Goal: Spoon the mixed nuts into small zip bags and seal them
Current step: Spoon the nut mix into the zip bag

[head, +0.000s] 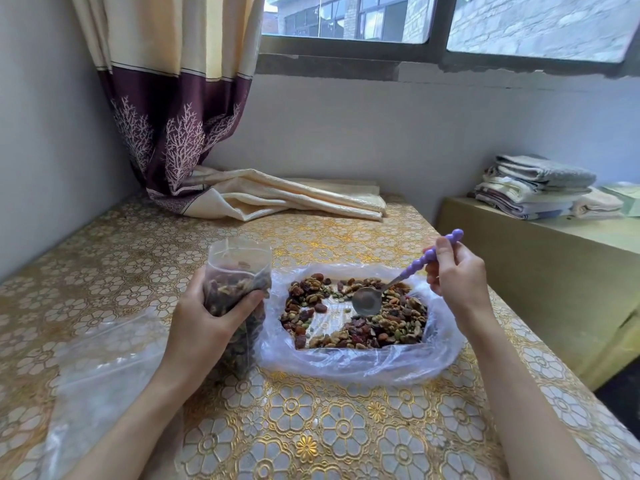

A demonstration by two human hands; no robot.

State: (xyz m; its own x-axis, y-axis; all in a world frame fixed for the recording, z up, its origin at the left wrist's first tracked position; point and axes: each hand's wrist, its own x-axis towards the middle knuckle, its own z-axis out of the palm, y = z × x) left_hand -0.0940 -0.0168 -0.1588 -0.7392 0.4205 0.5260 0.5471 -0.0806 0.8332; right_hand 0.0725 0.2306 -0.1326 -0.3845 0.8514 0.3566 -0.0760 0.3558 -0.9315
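My left hand [204, 317] grips a small clear zip bag [239, 265] that stands upright on the table, its top open and its lower part full of mixed nuts. To its right a tray lined with thin clear plastic [360, 365] holds a loose layer of mixed nuts [388, 327]. My right hand [457, 275] pinches the purple beaded handle of a metal spoon [367, 301]. The spoon's bowl looks empty and hangs low over the nuts near the tray's middle.
Empty clear zip bags [104, 362] lie flat on the table at the left, beside my left forearm. A folded curtain end [277, 199] rests at the table's back. Folded towels [540, 185] are stacked on a low yellow-green cabinet [540, 271] to the right.
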